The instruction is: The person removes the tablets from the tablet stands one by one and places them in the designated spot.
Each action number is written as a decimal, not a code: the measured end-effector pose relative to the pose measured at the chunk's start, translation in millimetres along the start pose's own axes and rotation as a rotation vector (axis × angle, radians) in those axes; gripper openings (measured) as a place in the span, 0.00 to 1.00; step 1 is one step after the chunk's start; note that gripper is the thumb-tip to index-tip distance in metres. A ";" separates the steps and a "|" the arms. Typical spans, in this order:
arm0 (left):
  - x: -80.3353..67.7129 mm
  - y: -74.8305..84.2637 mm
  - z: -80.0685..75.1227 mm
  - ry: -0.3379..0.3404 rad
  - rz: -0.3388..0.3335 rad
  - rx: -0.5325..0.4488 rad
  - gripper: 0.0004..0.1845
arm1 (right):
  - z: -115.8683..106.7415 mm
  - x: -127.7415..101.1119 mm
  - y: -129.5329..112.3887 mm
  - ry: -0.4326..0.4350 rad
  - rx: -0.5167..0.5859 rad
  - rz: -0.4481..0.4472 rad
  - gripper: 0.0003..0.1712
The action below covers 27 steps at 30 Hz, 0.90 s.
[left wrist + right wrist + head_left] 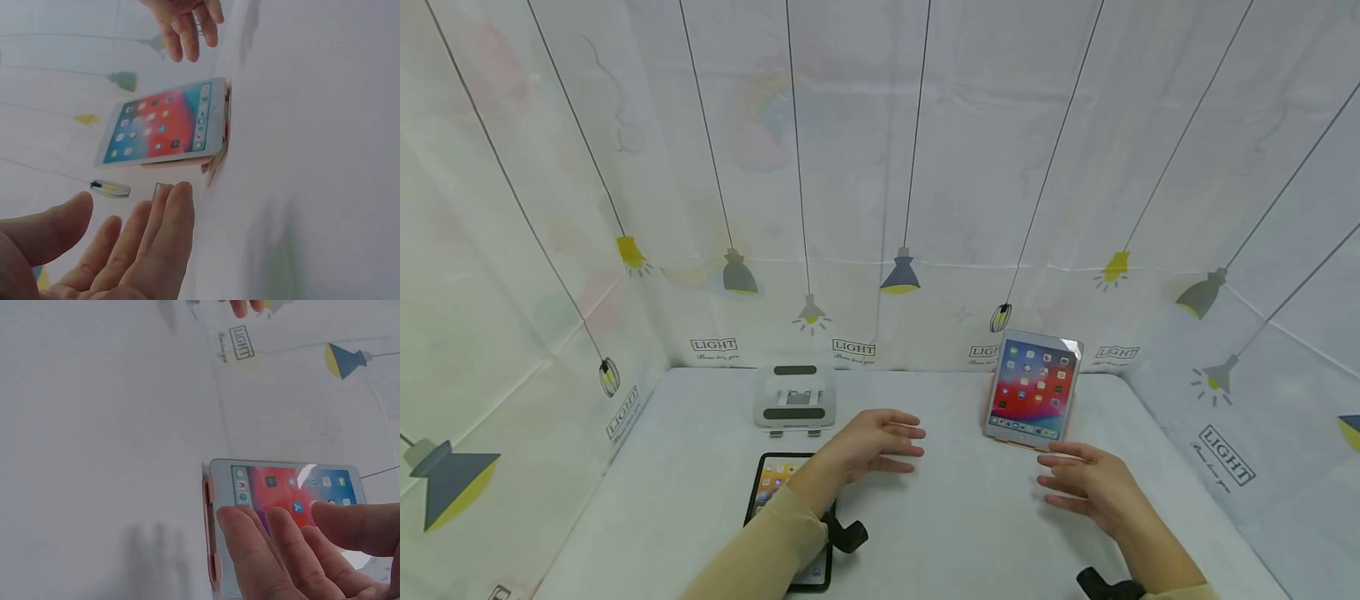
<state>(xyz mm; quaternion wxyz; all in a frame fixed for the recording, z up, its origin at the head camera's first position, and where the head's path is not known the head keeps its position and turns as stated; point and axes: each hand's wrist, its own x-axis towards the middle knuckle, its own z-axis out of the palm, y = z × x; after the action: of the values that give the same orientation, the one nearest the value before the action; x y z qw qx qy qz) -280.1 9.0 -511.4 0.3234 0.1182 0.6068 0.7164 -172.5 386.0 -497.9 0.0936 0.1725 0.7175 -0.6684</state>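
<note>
A white-framed tablet (1033, 387) with its screen lit leans back on a pink stand (211, 534) at the back right. My right hand (1093, 483) hovers just in front of its lower edge, fingers extended and holding nothing. My left hand (868, 446) is held over the middle of the table, fingers spread and nothing in them. Beneath the left forearm lies a black-framed tablet (765, 483), screen up and partly hidden by the sleeve. In the left wrist view, the left fingers (178, 215) are apart from the white-framed tablet.
Behind the black-framed tablet, a white and grey tablet stand (795, 397) with dark pads sits at the back left. A white cloth covers the table (940, 533). Curtains (880, 167) printed with hanging lamps enclose the back and both sides.
</note>
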 end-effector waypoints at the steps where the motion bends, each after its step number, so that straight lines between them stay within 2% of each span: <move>1: 1.8 0.2 1.3 -0.003 -0.001 0.000 0.25 | -2.0 -0.2 -0.3 0.003 0.001 -0.002 0.38; 5: 11.4 -1.6 5.8 -0.012 0.011 -0.017 0.24 | -9.4 -1.2 -1.8 0.019 -0.010 0.001 0.39; 13: 26.3 -2.7 11.4 0.014 0.050 -0.049 0.22 | -24.4 -1.3 -6.3 0.027 -0.021 -0.024 0.39; 19: 38.2 -2.3 10.9 0.028 0.059 -0.007 0.22 | -34.3 3.3 -11.6 0.049 -0.081 -0.043 0.39; 27: 53.9 3.4 12.1 0.022 0.073 0.047 0.22 | -47.0 12.4 -15.1 0.081 -0.074 -0.041 0.39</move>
<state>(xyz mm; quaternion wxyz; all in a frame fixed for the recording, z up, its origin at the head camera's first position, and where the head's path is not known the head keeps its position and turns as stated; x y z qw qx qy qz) -315.5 51.1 -517.4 0.2875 0.1399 0.6224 0.7144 -185.1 433.4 -484.2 0.0569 0.1809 0.7483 -0.6357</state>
